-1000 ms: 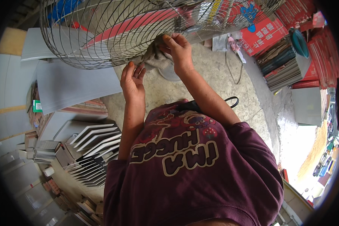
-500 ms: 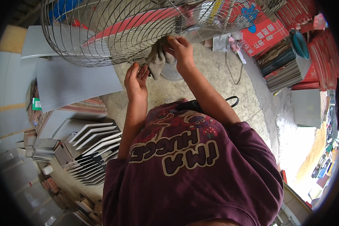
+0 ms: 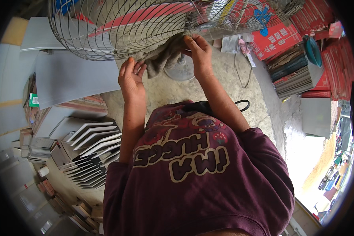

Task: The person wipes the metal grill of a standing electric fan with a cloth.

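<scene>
A large fan with a round wire guard (image 3: 118, 27) and red blades fills the top of the head view. A grey cloth (image 3: 165, 57) hangs against the lower rim of the guard. My right hand (image 3: 198, 51) pinches the cloth and presses it on the wires. My left hand (image 3: 130, 76) is raised just under the guard, fingers curled at the cloth's left edge. The fan's round grey base (image 3: 183, 70) stands on the concrete floor behind the cloth. My maroon shirt (image 3: 196, 169) covers the lower middle.
Grey sheets (image 3: 72, 76) lean at the left above stacked white angled trays (image 3: 90, 149). Red boxes (image 3: 279, 37) and a pile of flat books (image 3: 293, 72) sit at the right. A black cable (image 3: 244, 74) lies on the concrete floor (image 3: 259, 106).
Both hands with the cloth have shifted slightly along the guard's lower rim; the view has moved a little closer. The right hand stays on the cloth.
</scene>
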Motion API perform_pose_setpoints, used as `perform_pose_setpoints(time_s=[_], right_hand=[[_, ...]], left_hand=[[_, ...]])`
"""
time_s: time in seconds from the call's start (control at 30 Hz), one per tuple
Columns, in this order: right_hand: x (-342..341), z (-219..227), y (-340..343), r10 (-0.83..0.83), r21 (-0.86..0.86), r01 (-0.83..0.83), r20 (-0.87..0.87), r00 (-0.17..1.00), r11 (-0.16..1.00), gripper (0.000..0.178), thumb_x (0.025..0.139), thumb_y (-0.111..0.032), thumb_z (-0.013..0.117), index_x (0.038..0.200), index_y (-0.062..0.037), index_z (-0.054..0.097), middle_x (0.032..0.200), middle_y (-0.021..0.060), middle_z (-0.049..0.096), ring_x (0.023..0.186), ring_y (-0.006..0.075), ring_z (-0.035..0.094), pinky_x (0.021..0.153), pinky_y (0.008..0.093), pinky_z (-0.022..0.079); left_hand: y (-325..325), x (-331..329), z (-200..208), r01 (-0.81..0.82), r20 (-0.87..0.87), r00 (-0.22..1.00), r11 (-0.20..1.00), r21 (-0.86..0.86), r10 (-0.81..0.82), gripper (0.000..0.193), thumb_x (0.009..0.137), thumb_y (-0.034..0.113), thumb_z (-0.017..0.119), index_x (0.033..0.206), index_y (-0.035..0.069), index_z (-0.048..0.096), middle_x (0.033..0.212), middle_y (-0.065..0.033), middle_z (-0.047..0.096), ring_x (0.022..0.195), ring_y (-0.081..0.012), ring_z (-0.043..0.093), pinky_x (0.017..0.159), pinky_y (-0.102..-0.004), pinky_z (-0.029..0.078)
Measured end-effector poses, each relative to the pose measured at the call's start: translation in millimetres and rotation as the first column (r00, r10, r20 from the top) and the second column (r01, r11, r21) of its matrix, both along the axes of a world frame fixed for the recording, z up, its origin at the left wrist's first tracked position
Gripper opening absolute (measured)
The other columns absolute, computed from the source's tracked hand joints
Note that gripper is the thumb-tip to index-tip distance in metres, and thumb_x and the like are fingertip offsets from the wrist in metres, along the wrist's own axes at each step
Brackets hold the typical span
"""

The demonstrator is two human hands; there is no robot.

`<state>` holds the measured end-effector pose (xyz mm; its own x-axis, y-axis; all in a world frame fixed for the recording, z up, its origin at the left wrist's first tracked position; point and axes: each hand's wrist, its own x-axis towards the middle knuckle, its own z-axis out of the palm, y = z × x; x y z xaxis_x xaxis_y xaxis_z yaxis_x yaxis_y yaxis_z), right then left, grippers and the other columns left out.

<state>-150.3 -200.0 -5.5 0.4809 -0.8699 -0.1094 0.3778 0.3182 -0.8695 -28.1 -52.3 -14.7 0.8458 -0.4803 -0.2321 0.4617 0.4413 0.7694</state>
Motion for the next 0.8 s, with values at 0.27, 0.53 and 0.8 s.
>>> perform_pose_setpoints(time_s=[0.27, 0.53, 0.8], right_hand=[[-12, 22, 2, 0.023, -0.087, -0.022, 0.011, 1.000, 0.996, 0.012, 0.082, -0.016, 0.058, 0.085, -0.0047, 0.055, 0.076, -0.0016, 0.056, 0.068, 0.0059, 0.052, 0.061, 0.0216, 0.045], [-9, 77, 13, 0.156, -0.223, -0.139, 0.059, 0.986, 0.965, 0.011, 0.081, -0.016, 0.056, 0.081, -0.0052, 0.054, 0.073, -0.0027, 0.054, 0.064, 0.0046, 0.048, 0.060, 0.0209, 0.040], [-10, 112, 13, 0.302, -0.225, -0.261, 0.173, 0.937, 0.939, 0.011, 0.081, -0.017, 0.055, 0.081, -0.0062, 0.057, 0.072, -0.0033, 0.055, 0.064, 0.0047, 0.051, 0.063, 0.0203, 0.042]], left_hand=[[11, 17, 14, -0.039, 0.126, 0.992, 0.996, 0.076, 0.029, 0.019, 0.076, 0.014, 0.064, 0.090, 0.006, 0.054, 0.081, -0.0048, 0.055, 0.081, -0.0231, 0.057, 0.073, -0.0335, 0.046], [9, 13, 3, 0.022, 0.059, 0.998, 0.999, 0.032, -0.024, 0.021, 0.077, 0.012, 0.062, 0.093, 0.002, 0.054, 0.085, -0.0077, 0.056, 0.075, -0.0229, 0.057, 0.070, -0.0332, 0.046], [-1, -11, -22, 0.281, 0.166, 0.944, 0.959, 0.044, -0.284, 0.018, 0.083, 0.013, 0.053, 0.098, 0.001, 0.053, 0.094, -0.0094, 0.058, 0.084, -0.0197, 0.058, 0.073, -0.0318, 0.047]])
